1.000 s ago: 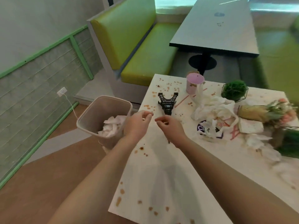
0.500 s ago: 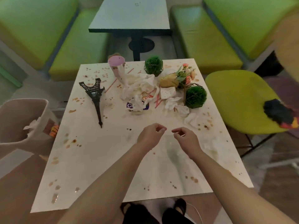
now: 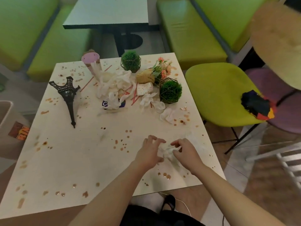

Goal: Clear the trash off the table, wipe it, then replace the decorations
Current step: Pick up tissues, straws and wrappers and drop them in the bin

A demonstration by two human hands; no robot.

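Note:
Near the front right of the white, brown-spattered table point(image 3: 78, 162), my left hand point(image 3: 149, 154) and my right hand point(image 3: 184, 152) both grip a crumpled white tissue point(image 3: 166, 150) that lies between them on the tabletop. Farther back lies a heap of crumpled tissues point(image 3: 117, 82) with a blue wrapper point(image 3: 105, 104) and red straws point(image 3: 134, 97). More loose tissues point(image 3: 168, 115) lie at the right. A black Eiffel tower model point(image 3: 68, 95) lies on its side at the left. A pink cup point(image 3: 90, 60), two green ball plants point(image 3: 131, 61) point(image 3: 170, 92) and a flower bunch point(image 3: 162, 69) stand at the back.
A trash bin point(image 3: 6, 121) stands on the floor off the table's left edge. A green chair point(image 3: 216, 93) with a dark, colourful cloth point(image 3: 258, 106) sits close to the right edge. Green benches and a grey table point(image 3: 107, 13) lie beyond.
The view swung from the bin to the whole table. Both hands, held together in the air before, dropped to the near right of the table and took hold of a tissue.

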